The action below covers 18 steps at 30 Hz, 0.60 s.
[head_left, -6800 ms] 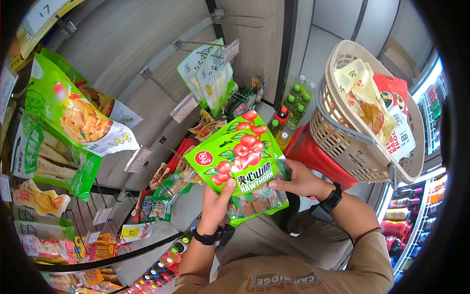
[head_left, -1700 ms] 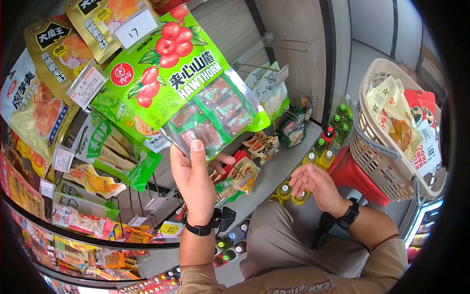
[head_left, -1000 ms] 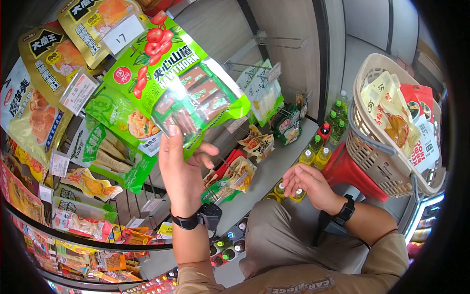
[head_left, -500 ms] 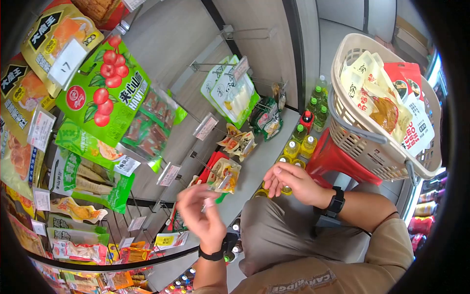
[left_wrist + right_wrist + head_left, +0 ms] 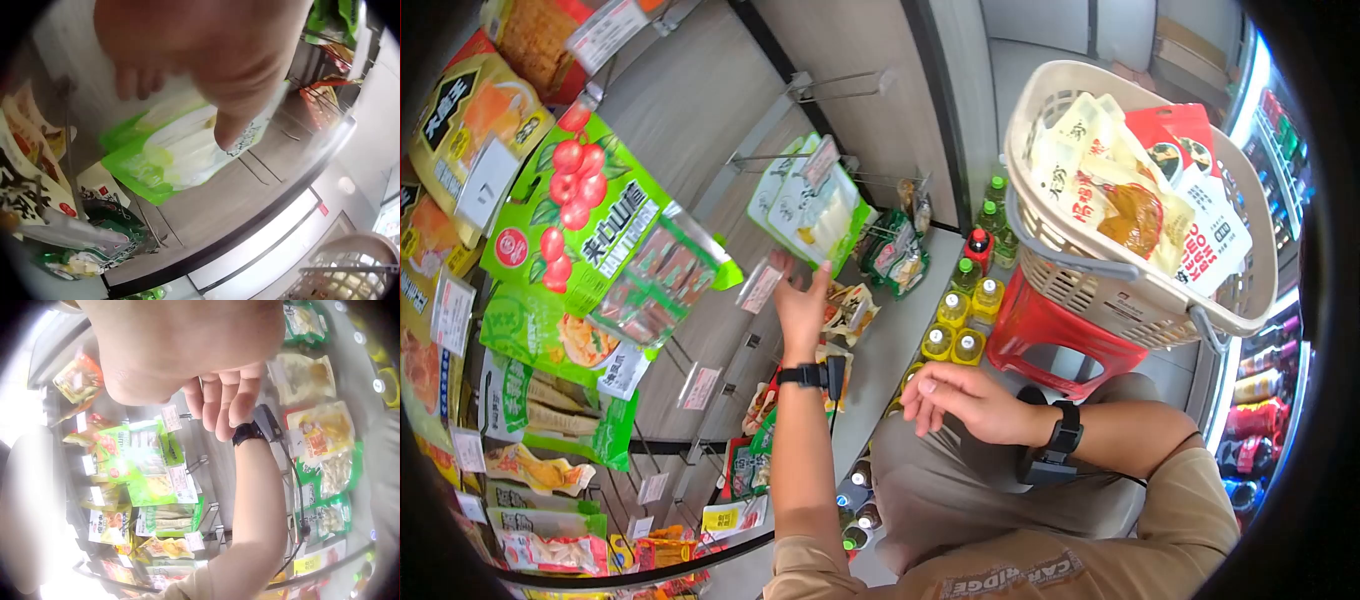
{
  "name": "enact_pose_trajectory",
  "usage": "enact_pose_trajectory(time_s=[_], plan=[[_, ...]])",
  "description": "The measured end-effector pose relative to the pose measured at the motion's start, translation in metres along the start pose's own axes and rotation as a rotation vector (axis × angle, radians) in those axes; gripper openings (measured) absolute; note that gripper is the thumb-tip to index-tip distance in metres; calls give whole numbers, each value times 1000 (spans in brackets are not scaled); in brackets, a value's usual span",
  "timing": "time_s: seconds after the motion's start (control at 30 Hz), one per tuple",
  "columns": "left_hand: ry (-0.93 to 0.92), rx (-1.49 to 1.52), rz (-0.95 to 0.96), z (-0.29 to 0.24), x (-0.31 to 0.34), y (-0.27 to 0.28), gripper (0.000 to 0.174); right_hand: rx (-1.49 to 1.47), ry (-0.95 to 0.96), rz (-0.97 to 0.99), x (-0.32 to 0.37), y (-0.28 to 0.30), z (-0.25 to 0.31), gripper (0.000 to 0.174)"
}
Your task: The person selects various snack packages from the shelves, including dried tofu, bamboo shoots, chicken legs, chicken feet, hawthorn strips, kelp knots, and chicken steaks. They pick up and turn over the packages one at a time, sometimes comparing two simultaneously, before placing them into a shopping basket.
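My left hand [image 5: 802,308] reaches up just below a white-and-green packet [image 5: 812,222] on a hook, its thumb raised and fingers partly behind a price tag. In the left wrist view the thumb of my left hand [image 5: 200,56] overlaps the packet [image 5: 187,153]; whether it touches cannot be told. My right hand [image 5: 975,402] hangs above my lap, fingers loosely curled, holding nothing. Those relaxed fingers of my right hand [image 5: 222,397] also show in the right wrist view. The green hawthorn bag [image 5: 575,215] hangs at the rack's left, apart from both hands.
A beige basket [image 5: 1090,285] with several packets stands on a red stool [image 5: 1040,335] at the right. Yellow-capped bottles [image 5: 952,308] and other bottles line the shelf edge. Price tags [image 5: 700,386] stick out on wire hooks, above more hanging snacks.
My left hand has let go of the hawthorn bag, which now hangs on the rack, and moved right and up to the white-and-green packet. My right hand stays loosely curled.
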<state>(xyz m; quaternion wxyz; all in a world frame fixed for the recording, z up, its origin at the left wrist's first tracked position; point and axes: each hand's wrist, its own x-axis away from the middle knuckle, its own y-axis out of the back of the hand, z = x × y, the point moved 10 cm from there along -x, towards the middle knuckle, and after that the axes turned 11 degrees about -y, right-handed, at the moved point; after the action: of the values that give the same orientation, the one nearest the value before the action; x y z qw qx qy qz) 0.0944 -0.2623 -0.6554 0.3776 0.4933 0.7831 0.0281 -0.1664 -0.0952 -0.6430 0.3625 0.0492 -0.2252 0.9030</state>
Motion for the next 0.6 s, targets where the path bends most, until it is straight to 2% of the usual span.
enact_pose_trajectory(time_s=[0.03,0.1,0.13,0.17,0.23,0.27,0.3,0.37,0.47,0.6], plan=[[-3,12,12,5,-8,-8,83,-4,2,-16,3,1,-1,35],[108,284,-22,18,-20,-25,88,1,17,5,10,-5,2,33],[120,263,10,13,-23,-33,78,-2,17,20,14,-8,5,31],[120,274,21,15,-25,-40,78,-4,18,4,18,-8,8,31],[120,198,35,13,-30,-49,60,51,19,16,24,-13,11,29],[131,159,0,12,-26,-49,42,63,37,29,26,-13,12,26],[129,158,7,11,-23,-54,42,57,40,24,28,-13,12,26],[130,260,-112,9,-16,-53,37,31,49,53,31,-16,14,24],[140,352,-147,-17,2,-47,34,52,81,53,33,-18,19,23],[122,351,-14,-49,27,-42,35,181,135,49,34,-19,22,22]])
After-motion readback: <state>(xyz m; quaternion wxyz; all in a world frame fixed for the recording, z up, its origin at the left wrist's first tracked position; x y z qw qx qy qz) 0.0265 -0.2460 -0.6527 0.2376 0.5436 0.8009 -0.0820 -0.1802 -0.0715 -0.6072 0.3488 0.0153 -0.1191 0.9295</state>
